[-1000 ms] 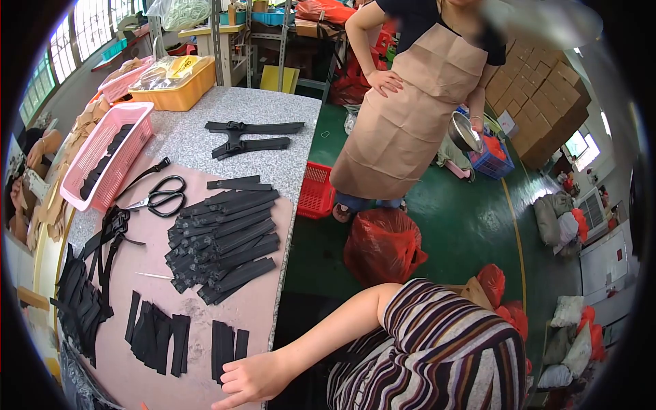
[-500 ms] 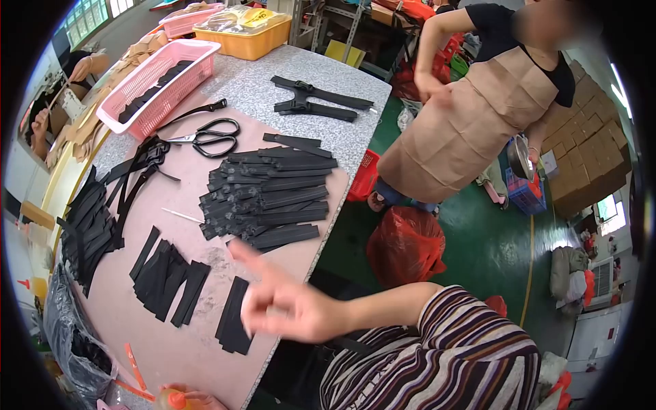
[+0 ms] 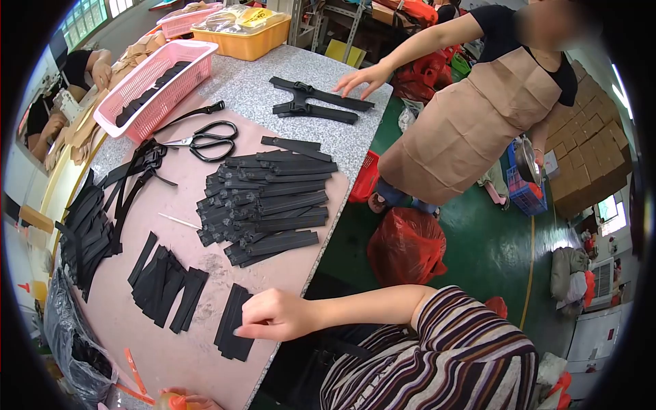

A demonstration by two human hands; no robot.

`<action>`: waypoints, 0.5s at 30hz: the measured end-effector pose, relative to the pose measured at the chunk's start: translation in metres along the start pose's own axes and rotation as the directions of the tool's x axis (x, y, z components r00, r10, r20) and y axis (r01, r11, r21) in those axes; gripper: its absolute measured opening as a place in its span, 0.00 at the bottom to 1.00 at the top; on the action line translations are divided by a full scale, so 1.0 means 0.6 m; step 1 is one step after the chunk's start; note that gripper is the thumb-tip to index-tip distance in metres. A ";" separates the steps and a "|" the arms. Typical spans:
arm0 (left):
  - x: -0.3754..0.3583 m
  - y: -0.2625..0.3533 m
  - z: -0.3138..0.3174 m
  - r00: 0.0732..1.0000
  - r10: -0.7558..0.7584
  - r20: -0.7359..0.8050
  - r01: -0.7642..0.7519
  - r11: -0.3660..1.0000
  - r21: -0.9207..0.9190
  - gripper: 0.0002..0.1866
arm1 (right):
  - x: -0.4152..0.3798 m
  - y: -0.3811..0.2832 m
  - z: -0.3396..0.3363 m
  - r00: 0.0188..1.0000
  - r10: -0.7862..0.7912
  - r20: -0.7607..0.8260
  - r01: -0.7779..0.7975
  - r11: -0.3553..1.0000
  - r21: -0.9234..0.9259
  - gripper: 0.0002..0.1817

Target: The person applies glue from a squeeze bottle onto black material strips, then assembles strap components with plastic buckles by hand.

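My right hand [image 3: 279, 316] is closed, fingers curled in and thumb stretched out, right over the edge of a small row of black webbing strips [image 3: 231, 328]. Whether it pinches one of them I cannot tell. At the bottom edge, my left hand [image 3: 199, 402] is wrapped round a bottle with an orange cap [image 3: 178, 402], mostly cut off by the frame. Another small group of black strips [image 3: 164, 283] lies further left on the pink mat [image 3: 137, 342]. A large layered pile of black strips [image 3: 273, 198] spreads above my right hand.
A co-worker in a brown apron [image 3: 471, 130] stretches a hand [image 3: 365, 78] over buckled black straps [image 3: 301, 106] at the table's far corner. Scissors [image 3: 213, 141], more straps [image 3: 85, 229], a pink basket [image 3: 157, 116], a yellow bin [image 3: 249, 44] and a plastic bag [image 3: 68, 328] surround the mat.
My right hand has gone from an outstretched finger to curled fingers, lower over the strips. The co-worker's hand has moved from the apron out over the buckled straps.
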State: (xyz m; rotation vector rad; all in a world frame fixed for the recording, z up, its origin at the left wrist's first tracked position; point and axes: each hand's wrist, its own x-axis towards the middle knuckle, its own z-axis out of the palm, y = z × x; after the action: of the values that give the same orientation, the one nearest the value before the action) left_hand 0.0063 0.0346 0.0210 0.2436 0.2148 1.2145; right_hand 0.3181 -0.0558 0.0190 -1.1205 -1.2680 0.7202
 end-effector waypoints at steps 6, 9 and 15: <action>-0.001 0.007 -0.016 1.000 0.016 -0.007 -0.016 1.000 0.010 0.20 | 0.006 0.005 0.016 0.999 0.000 -0.047 -0.006 0.990 -0.139 0.21; -0.005 0.006 -0.017 0.999 0.008 -0.034 -0.009 0.999 -0.035 0.22 | 0.004 0.002 0.016 0.999 -0.020 -0.039 0.013 0.986 -0.169 0.20; -0.003 0.002 -0.011 1.000 -0.006 -0.030 0.004 0.998 -0.056 0.24 | 0.015 -0.015 -0.022 0.954 0.270 -0.129 -0.210 0.910 0.357 0.08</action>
State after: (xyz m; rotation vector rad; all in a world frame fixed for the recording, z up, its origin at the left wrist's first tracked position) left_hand 0.0025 0.0337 0.0153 0.1757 0.2072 1.2183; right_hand 0.3311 -0.0538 0.0314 -1.0362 -0.8232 0.9634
